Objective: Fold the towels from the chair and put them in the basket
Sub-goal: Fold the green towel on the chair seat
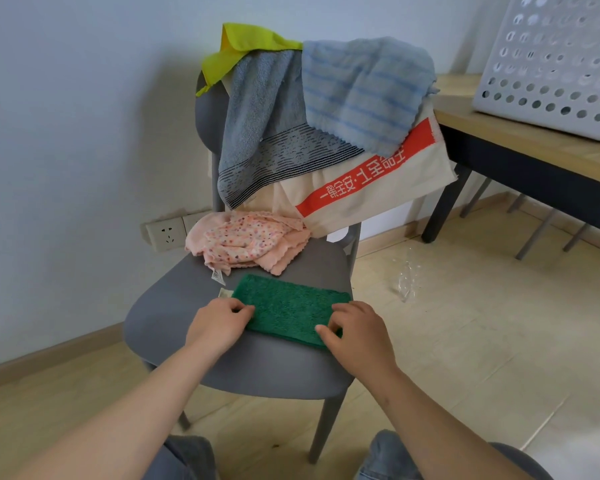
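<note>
A plain room in a home: a grey moulded chair (257, 358) draped with household towels (361, 91) stands on beige floor tiles (465, 341) against a bare white wall (66, 133) with a wall socket (167, 233) and wooden skirting board (49, 354). Beside it, a white perforated laundry basket (551, 71) sits on a wood-topped table (499, 128).

The green towel (288, 313) is coarse, nubby terry cloth, matt; the grey chair seat (257, 368) is smooth, matt plastic. The grey towel (257, 116) and blue striped towel (361, 88) are fluffy pile cloth, the yellow cloth (246, 43) finer and smoother. The perforated basket (551, 64) is pale matt plastic; the tabletop (534, 136) is light wood.
</note>
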### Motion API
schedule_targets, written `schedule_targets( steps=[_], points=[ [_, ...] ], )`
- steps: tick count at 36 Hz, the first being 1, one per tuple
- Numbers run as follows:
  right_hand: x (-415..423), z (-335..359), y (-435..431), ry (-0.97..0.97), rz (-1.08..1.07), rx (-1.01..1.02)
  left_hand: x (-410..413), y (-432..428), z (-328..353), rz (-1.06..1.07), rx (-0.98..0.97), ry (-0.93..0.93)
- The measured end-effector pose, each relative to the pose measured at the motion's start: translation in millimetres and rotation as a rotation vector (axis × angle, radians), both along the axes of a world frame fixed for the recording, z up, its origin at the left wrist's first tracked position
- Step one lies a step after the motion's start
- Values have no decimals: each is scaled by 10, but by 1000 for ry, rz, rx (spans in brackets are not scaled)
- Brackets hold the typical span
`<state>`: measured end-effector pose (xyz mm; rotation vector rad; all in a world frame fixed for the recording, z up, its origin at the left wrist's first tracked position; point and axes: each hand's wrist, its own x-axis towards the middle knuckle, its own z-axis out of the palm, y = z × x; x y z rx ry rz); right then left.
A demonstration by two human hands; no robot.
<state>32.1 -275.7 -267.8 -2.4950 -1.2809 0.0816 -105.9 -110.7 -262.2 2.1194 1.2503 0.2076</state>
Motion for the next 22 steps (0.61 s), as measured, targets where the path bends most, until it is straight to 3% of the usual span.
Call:
schedule_targets(
  steps=[6, 17, 22],
  points=[
    [-51, 22, 99, 319, -238, 137, 49, 38, 15, 76, 95, 143],
    [101, 177, 283, 801, -446, 106, 192, 177, 102, 142, -327, 31],
    [167, 165, 346, 1013, -475, 343, 208, 264, 85, 187, -496, -97]
  ],
)
